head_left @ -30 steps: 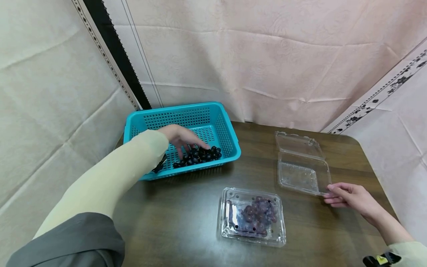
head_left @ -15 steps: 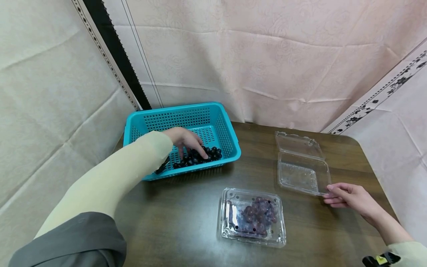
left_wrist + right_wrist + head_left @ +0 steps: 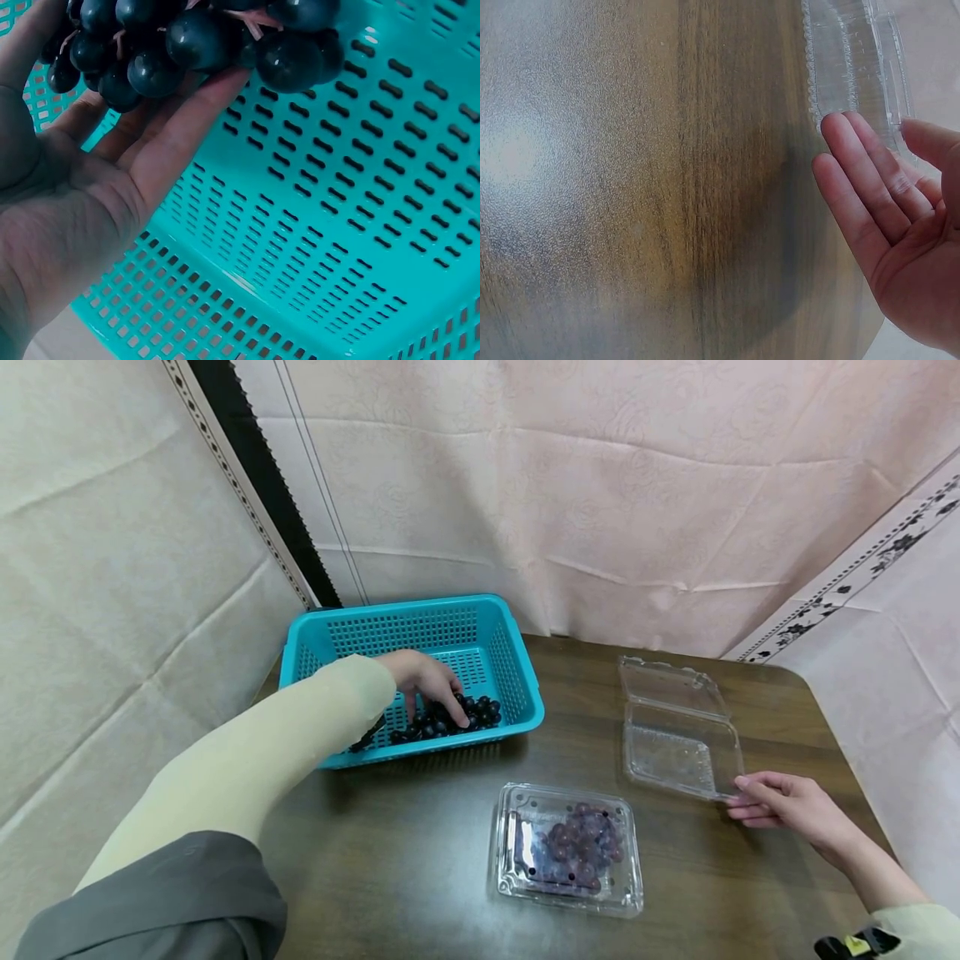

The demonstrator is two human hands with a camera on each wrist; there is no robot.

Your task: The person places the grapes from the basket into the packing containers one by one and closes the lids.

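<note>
Left hand (image 3: 431, 683): fingers curled round black, glossy, round grapes (image 3: 485, 712) along the near side of the turquoise, rectangular, perforated plastic basket (image 3: 397, 609), far left. Step judged to be gathering a grip; next move probably calls for an even lift, fruit supported from below. Right hand (image 3: 787, 802) pinches the near right corner of the open, clear plastic hinged box (image 3: 675, 752), far right. Closed, clear plastic box (image 3: 615, 885), near centre, contains reddish-purple grapes (image 3: 581, 843).
</note>
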